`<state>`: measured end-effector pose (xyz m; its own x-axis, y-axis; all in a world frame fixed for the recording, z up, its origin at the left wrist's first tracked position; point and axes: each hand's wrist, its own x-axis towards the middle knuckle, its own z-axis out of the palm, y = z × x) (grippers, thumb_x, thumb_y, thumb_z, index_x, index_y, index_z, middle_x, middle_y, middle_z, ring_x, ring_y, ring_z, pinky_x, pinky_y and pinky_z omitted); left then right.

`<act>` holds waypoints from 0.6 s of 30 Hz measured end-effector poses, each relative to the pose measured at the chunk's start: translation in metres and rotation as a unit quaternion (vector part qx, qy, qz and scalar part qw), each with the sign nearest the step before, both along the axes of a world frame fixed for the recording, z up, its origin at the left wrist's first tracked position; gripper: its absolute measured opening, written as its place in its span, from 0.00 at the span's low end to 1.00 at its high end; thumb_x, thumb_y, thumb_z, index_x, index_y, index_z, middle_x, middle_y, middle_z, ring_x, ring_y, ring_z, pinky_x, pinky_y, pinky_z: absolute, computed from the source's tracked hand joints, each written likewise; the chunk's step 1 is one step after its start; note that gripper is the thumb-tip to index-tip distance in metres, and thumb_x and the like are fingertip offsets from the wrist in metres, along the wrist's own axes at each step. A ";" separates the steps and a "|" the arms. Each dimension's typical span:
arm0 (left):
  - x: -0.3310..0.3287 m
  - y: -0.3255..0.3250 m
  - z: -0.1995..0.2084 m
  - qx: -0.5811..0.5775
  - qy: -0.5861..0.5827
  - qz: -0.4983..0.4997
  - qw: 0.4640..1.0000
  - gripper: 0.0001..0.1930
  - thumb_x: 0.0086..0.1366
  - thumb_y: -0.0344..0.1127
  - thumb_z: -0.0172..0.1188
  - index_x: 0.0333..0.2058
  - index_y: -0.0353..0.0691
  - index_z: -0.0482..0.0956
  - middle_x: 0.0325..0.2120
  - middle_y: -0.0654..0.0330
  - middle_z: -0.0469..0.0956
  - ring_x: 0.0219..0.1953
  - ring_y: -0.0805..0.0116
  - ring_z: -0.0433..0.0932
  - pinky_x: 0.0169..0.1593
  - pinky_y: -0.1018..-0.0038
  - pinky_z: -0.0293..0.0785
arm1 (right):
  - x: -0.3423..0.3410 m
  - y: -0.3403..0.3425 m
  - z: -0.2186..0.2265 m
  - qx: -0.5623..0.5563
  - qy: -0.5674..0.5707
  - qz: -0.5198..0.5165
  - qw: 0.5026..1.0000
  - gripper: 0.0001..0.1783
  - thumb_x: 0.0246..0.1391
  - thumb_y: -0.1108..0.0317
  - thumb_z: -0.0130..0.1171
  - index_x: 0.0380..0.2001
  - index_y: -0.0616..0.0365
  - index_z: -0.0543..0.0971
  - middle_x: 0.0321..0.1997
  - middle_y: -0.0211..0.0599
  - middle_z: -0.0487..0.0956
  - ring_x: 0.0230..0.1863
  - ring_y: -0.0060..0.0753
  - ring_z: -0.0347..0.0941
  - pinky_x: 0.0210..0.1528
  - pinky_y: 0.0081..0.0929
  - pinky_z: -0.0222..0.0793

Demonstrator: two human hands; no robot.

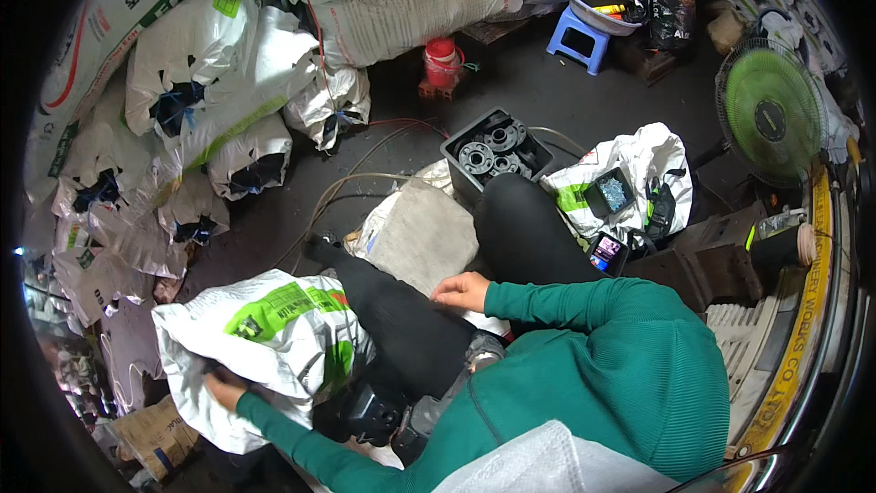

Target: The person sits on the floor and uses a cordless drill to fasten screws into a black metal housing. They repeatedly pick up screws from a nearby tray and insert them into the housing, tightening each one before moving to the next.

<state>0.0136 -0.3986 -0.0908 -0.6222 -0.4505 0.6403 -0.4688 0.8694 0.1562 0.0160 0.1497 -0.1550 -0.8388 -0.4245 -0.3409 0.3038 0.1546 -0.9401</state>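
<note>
My left hand reaches into the mouth of a white woven sack with green print, beside my left leg. Its fingertips are hidden in the sack's dark opening, so I cannot see what they touch. My right hand is over my lap with its fingers stretched out and nothing visible in them. Close to my lap are a black, glossy part and a grey, cylindrical part. Beyond my legs stands a black bin holding several round grey castings.
A grey slab lies between my legs. To the right, a small box of screws sits on another white sack, near a lit phone and a green fan. Stuffed sacks are piled left. A blue stool carries a basin.
</note>
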 end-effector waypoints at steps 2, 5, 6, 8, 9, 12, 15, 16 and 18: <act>0.032 0.037 0.063 -0.037 0.096 -0.012 0.995 0.14 0.59 0.36 0.59 0.36 0.29 0.76 0.28 0.48 0.78 0.28 0.59 0.77 0.32 0.72 0.73 | 0.000 0.016 0.011 0.021 0.051 -0.002 0.998 0.13 0.55 0.60 0.53 0.39 0.53 0.78 0.29 0.29 0.79 0.32 0.16 0.72 0.37 0.19 0.66; 0.067 0.111 0.142 -0.088 0.271 -0.102 0.953 0.10 0.58 0.30 0.60 0.33 0.26 0.77 0.24 0.48 0.77 0.25 0.62 0.75 0.31 0.72 0.73 | -0.022 0.041 0.030 0.080 0.193 -0.026 0.978 0.13 0.53 0.61 0.55 0.39 0.53 0.79 0.24 0.35 0.79 0.25 0.18 0.73 0.30 0.22 0.68; 0.069 0.142 0.151 -0.075 0.256 -0.131 0.955 0.10 0.58 0.29 0.60 0.33 0.25 0.76 0.25 0.48 0.77 0.25 0.63 0.75 0.32 0.73 0.73 | -0.036 0.049 0.035 0.061 0.183 -0.065 0.979 0.12 0.53 0.63 0.56 0.39 0.55 0.79 0.27 0.36 0.80 0.28 0.18 0.74 0.33 0.21 0.69; 0.060 0.193 0.164 -0.034 0.225 -0.162 0.960 0.10 0.58 0.28 0.59 0.33 0.24 0.76 0.26 0.48 0.78 0.27 0.64 0.76 0.32 0.74 0.73 | -0.070 0.070 0.042 -0.015 0.208 -0.170 0.963 0.12 0.54 0.66 0.55 0.39 0.61 0.78 0.34 0.34 0.80 0.35 0.18 0.73 0.39 0.19 0.69; 0.034 0.223 0.147 0.119 0.266 -0.260 0.920 0.11 0.57 0.25 0.58 0.38 0.25 0.74 0.28 0.49 0.78 0.28 0.65 0.75 0.33 0.73 0.72 | -0.093 0.084 0.041 -0.004 0.253 -0.221 0.942 0.12 0.54 0.67 0.55 0.39 0.62 0.78 0.35 0.33 0.80 0.35 0.18 0.73 0.40 0.19 0.69; -0.028 0.296 0.103 0.138 0.042 -0.481 0.865 0.31 0.43 0.19 0.56 0.52 0.37 0.71 0.24 0.60 0.71 0.30 0.69 0.69 0.34 0.74 0.67 | -0.143 0.140 0.022 -0.147 0.116 -0.308 0.933 0.12 0.56 0.61 0.53 0.39 0.54 0.78 0.14 0.16 0.62 0.10 0.10 0.52 0.12 0.13 0.46; -0.081 0.375 0.023 0.028 -0.067 -0.565 0.822 0.37 0.38 0.24 0.60 0.53 0.49 0.71 0.20 0.60 0.66 0.23 0.61 0.66 0.28 0.66 0.64 | -0.195 0.199 -0.028 -0.185 -0.086 -0.405 0.891 0.09 0.51 0.62 0.58 0.36 0.50 0.78 0.13 0.17 0.63 0.08 0.13 0.51 0.09 0.16 0.46; -0.086 0.392 -0.001 -0.011 -0.094 -0.564 0.821 0.35 0.39 0.25 0.60 0.53 0.50 0.71 0.20 0.61 0.66 0.23 0.62 0.66 0.27 0.67 0.63 | -0.210 0.215 -0.051 -0.179 -0.116 -0.455 0.865 0.09 0.49 0.63 0.60 0.34 0.51 0.78 0.12 0.17 0.61 0.07 0.14 0.51 0.08 0.18 0.44; -0.090 0.419 -0.047 -0.058 -0.139 -0.563 0.813 0.32 0.43 0.27 0.58 0.52 0.54 0.72 0.20 0.64 0.65 0.24 0.64 0.67 0.26 0.68 0.62 | -0.241 0.243 -0.097 -0.094 -0.104 -0.505 0.851 0.12 0.48 0.59 0.61 0.34 0.52 0.77 0.15 0.24 0.66 0.10 0.19 0.55 0.09 0.23 0.51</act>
